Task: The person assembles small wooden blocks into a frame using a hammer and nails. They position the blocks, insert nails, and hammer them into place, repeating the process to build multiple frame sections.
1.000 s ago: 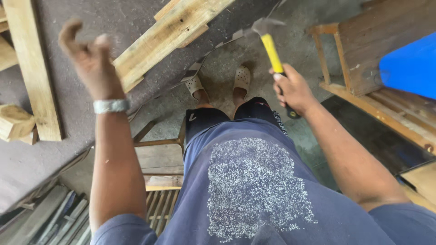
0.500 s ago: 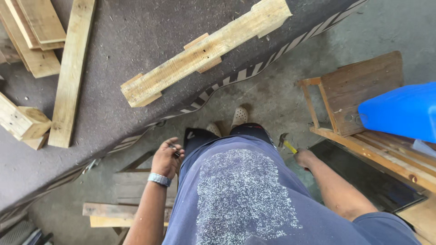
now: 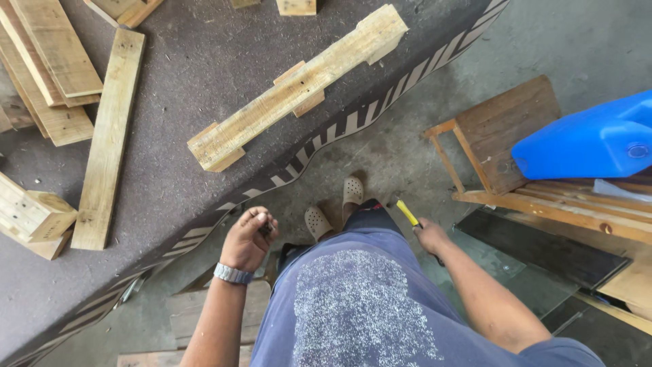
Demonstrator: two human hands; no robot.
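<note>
Currently right hand (image 3: pixel 429 236) grips yellow-handled hammer (image 3: pixel 407 213), left hand (image 3: pixel 248 238) pinches small dark nails (image 3: pixel 265 230); long pale pallet stringer (image 3: pixel 299 85) lies diagonally ahead, nearer left.

A blue plastic jerrycan (image 3: pixel 587 143) lies on its side at the right, resting on a wooden frame (image 3: pixel 543 197). No labels, signs or screens show anywhere else.

A rough woodworking yard or workshop. Pale, weathered pallet planks (image 3: pixel 105 136) and a long timber rail with nailed blocks (image 3: pixel 299 85) lie scattered on a dark grey mat (image 3: pixel 190 61) to the far left. An unfinished wooden frame (image 3: pixel 502 136) stands on bare, dusty concrete floor (image 3: pixel 564 41) to the right.
</note>
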